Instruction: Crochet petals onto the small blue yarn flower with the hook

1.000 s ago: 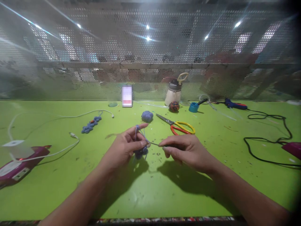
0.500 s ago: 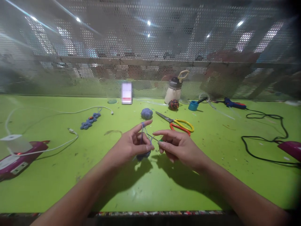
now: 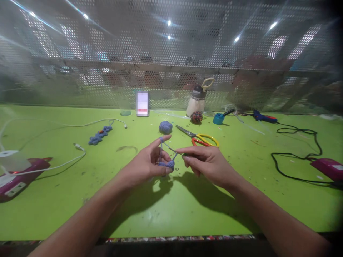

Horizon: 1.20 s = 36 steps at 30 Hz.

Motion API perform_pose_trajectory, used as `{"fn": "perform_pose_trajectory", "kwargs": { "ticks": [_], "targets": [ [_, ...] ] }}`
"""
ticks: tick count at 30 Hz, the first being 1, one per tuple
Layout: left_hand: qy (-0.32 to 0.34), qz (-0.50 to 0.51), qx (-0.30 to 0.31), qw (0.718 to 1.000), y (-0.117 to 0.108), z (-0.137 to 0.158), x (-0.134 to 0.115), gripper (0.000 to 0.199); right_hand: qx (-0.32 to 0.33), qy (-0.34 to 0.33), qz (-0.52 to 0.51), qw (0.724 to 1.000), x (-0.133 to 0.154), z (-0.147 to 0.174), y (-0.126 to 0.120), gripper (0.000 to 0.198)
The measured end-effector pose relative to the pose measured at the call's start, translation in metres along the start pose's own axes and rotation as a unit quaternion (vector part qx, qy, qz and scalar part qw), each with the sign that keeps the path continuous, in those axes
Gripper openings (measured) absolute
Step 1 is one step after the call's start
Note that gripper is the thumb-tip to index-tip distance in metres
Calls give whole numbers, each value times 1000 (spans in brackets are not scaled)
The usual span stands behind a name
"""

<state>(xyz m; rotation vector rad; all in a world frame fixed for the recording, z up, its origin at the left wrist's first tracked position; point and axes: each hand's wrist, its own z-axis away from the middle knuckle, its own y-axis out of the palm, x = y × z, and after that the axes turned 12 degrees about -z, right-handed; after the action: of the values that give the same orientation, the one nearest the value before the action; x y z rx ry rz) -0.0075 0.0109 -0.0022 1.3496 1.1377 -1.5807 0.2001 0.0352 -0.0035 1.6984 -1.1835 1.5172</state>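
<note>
Mid-frame, our left hand (image 3: 148, 162) pinched a small blue piece (image 3: 169, 164), and our right hand (image 3: 205, 162) gripped a thin stick (image 3: 184, 155) (hard to see). The piece seemed part made, its yarn (image 3: 161, 140) not tied off; a blue strip (image 3: 94, 140), left of the middle, seemed done.

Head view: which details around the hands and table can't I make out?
All in the head view:
Thin tool: tip too small to tell; grip end hidden by the right hand.
Yarn piece: partly covered by the left hand.
Scissors: partly hidden by the right hand.
Phone screen: pixelated, unreadable.
Purple power strip: cut off by the left edge.
</note>
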Motion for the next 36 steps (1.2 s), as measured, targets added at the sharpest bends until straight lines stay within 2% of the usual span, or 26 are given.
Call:
{"fn": "perform_pose_trajectory", "kwargs": {
  "ticks": [4,7,10,13,17,19,22,27,32,36],
  "targets": [
    [14,7,11,1000,-2,-1,0,85,16,-16,22,999,5,0,-11,33],
    [28,28,-4,999,-1,-1,1,75,45,-65,74,994,10,2,-17,30],
    [30,30,-9,999,-1,0,0,68,82,-124,150,977,15,4,-22,29],
    [21,-18,-17,999,0,2,-3,63,106,-172,205,958,18,5,-27,29],
    [22,-154,-8,988,2,4,-5,63,147,-218,239,935,16,4,-30,29],
    [29,-198,8,980,3,4,-5,65,173,-222,245,928,13,3,-29,29],
    [24,-203,33,978,6,4,-3,70,215,-209,237,924,10,2,-26,30],
    [-3,-143,64,988,8,2,-4,79,264,-171,238,919,12,0,-27,34],
    [-30,-66,82,994,2,3,-5,79,272,-147,216,926,14,-1,-31,37],
    [-39,-27,93,995,-2,4,-4,74,282,-152,225,920,15,0,-32,36]
  ]
}}
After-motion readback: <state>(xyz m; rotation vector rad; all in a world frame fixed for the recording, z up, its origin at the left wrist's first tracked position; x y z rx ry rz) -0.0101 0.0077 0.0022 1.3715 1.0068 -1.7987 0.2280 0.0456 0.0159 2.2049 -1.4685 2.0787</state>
